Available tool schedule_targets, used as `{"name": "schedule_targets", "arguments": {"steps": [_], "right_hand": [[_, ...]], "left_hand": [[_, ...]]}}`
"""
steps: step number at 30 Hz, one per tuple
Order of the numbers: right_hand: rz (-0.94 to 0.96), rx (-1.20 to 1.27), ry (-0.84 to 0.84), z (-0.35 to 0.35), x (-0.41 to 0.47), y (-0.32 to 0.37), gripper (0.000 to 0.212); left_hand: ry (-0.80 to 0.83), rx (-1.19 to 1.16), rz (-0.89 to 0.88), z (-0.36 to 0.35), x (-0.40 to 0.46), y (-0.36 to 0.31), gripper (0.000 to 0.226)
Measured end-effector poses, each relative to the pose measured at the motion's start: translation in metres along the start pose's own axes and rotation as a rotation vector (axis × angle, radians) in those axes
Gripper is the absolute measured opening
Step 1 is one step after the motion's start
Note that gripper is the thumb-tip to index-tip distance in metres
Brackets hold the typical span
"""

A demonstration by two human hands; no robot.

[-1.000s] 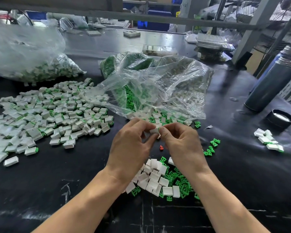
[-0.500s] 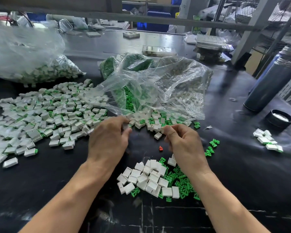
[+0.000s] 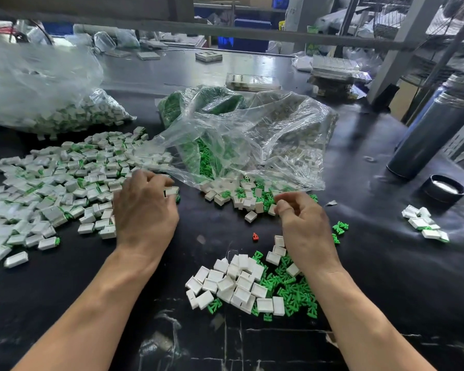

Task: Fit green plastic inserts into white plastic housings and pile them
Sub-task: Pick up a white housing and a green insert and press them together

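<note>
1. Right now your left hand [image 3: 145, 210] is at the near edge of the big spread of finished pieces [image 3: 59, 183], small white blocks with a green edge showing, lying loose on the left of the black worktop [image 3: 91, 303].
2. Your left fingers [image 3: 156, 180] are curled and pinch one finished piece [image 3: 171, 191] just beside that spread.
3. Below your right hand [image 3: 306, 226], empty white housings [image 3: 233, 285] lie heaped as open-topped little boxes, touching a scatter of green inserts [image 3: 292, 290].
4. More housings and inserts spill from the mouth of a clear plastic bag [image 3: 252, 135] in the middle; its crinkled film blurs what is inside.
5. Your right fingers [image 3: 284, 203] are bent inward, tips together, near the spilled parts at the bag mouth. Whether they hold anything, you cannot tell from this angle.
6. Another bag of finished pieces [image 3: 65, 111] sits far left, partly cut off by the frame.
7. A tiny red piece [image 3: 255, 236] lies between your hands, too small to make out.
</note>
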State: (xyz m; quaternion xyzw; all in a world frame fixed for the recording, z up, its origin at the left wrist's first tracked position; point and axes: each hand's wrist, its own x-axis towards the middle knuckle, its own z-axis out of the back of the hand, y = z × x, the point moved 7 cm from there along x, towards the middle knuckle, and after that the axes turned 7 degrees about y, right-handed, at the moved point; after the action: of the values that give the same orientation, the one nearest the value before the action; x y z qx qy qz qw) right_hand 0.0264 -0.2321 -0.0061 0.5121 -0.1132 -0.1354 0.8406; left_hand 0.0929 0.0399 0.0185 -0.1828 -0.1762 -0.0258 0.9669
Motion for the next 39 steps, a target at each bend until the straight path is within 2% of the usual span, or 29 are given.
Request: {"name": "schedule_targets", "arguments": {"steps": [3,5,7,9,11,16,28,32,37,39], "right_hand": [[-0.011,-0.193,0.065,-0.002,0.001,-0.001,0.011],[-0.02,-0.276,0.116,-0.003,-0.001,-0.001,0.01],[0.0,-0.316,0.142,-0.003,-0.002,0.002,0.008],[0.029,-0.332,0.151,-0.004,-0.003,0.006,0.007],[0.045,-0.326,0.173,-0.008,-0.006,0.008,0.007],[0.035,-0.343,0.22,-0.016,-0.01,0.008,0.01],[0.058,-0.394,0.257,-0.019,-0.012,0.011,0.009],[0.094,-0.364,0.264,-0.022,-0.013,0.013,0.013],[0.184,-0.352,0.328,-0.037,-0.021,0.019,0.042],[0.189,-0.379,0.341,-0.042,-0.022,0.018,0.044]], "left_hand": [[0.116,-0.25,-0.127,-0.004,-0.011,-0.025,0.01],[0.387,-0.472,-0.122,-0.016,-0.018,-0.037,0.006],[0.698,-0.655,-0.123,-0.026,-0.028,-0.047,0.018],[0.856,-0.662,-0.169,-0.029,-0.036,-0.053,0.022],[0.904,-0.622,-0.188,-0.034,-0.039,-0.055,0.016],[0.845,-0.508,-0.209,-0.043,-0.037,-0.055,0.014],[0.522,-0.529,-0.068,-0.042,-0.018,-0.029,0.016],[0.506,-0.704,-0.005,-0.04,-0.02,-0.032,0.013],[0.533,-0.99,0.128,-0.04,-0.028,-0.041,0.007],[0.542,-1.061,0.156,-0.041,-0.03,-0.043,0.008]]}}
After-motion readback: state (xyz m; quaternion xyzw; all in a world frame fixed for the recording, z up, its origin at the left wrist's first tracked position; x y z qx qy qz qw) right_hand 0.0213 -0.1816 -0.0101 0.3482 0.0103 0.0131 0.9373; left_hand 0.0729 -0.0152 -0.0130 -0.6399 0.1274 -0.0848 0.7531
